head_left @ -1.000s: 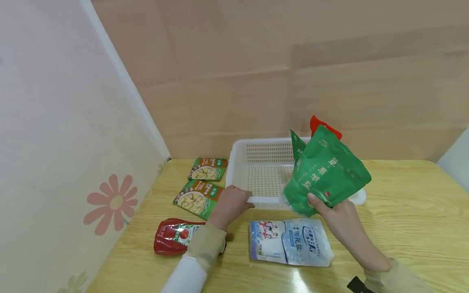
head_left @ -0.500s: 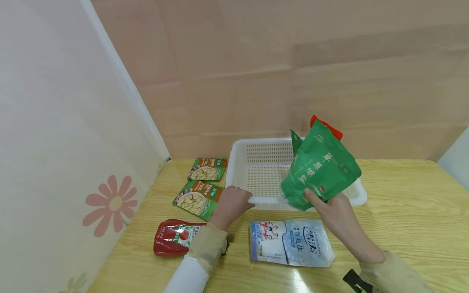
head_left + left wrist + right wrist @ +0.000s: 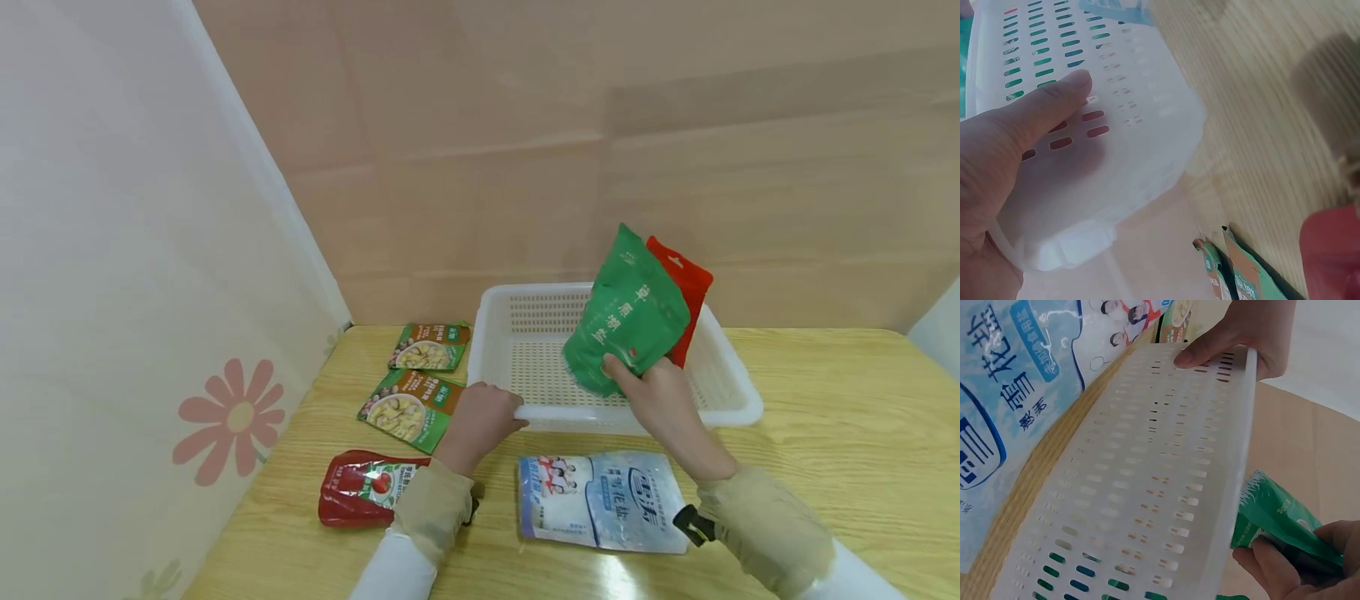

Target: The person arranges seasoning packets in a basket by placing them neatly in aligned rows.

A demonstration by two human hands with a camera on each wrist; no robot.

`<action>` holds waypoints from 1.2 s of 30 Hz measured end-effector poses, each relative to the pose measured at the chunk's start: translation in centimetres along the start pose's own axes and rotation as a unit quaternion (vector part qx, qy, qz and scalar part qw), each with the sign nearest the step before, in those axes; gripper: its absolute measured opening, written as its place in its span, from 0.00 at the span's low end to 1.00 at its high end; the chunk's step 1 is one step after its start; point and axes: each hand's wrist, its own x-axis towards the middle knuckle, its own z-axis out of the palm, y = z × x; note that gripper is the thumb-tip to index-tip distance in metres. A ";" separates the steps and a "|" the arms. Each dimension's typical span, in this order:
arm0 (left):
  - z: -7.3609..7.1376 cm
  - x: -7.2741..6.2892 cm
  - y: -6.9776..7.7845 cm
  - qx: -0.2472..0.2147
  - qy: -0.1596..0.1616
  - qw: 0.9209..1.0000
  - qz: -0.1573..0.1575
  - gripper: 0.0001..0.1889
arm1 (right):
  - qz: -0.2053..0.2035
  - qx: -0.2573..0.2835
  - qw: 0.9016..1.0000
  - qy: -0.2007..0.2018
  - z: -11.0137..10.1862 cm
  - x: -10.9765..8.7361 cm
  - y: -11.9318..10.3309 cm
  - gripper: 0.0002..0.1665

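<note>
My right hand (image 3: 648, 387) grips the lower edge of a green salt pouch (image 3: 628, 304), tilted over the right half of a white plastic basket (image 3: 738, 367). In the right wrist view the fingers (image 3: 1272, 565) and thumb pinch the green pouch just beyond the basket's near rim. A red packet (image 3: 688, 287) stands in the basket behind it. My left hand (image 3: 483, 417) holds the basket's near rim at the left corner. The left wrist view has its thumb (image 3: 1063, 90) pressed on the perforated outer wall, with the fingers hidden inside.
A blue-and-white salt bag (image 3: 603, 502) lies on the table in front of the basket. On the left are a red ketchup pouch (image 3: 367, 490), partly behind my left sleeve, and two green-and-brown soup packets (image 3: 408, 408). A brown-papered wall (image 3: 480, 167) stands behind the basket.
My right hand has moved left and farther back with the green salt pouch, now over the basket. More of the red packet shows; another green packet's corner is now hidden. The left hand keeps its grip.
</note>
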 end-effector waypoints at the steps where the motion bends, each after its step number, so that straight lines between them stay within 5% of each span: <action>1: 0.1 0.0 0.0 -0.001 -0.001 1.000 -0.001 0.12 | 0.001 -0.001 1.000 -0.002 0.2 0.3 0.0 0.21; 11: 0.4 0.2 0.0 0.009 -0.012 1.000 -0.001 0.12 | 0.006 -0.003 1.000 -0.027 1.9 2.9 1.3 0.25; 18: 0.4 0.2 0.1 0.015 -0.022 1.000 -0.001 0.12 | 0.024 -0.051 0.998 -0.032 2.5 4.5 2.2 0.22; 36: 0.6 0.2 0.1 0.029 -0.002 1.000 -0.002 0.13 | 0.126 -0.097 0.984 -0.083 3.5 6.9 3.7 0.19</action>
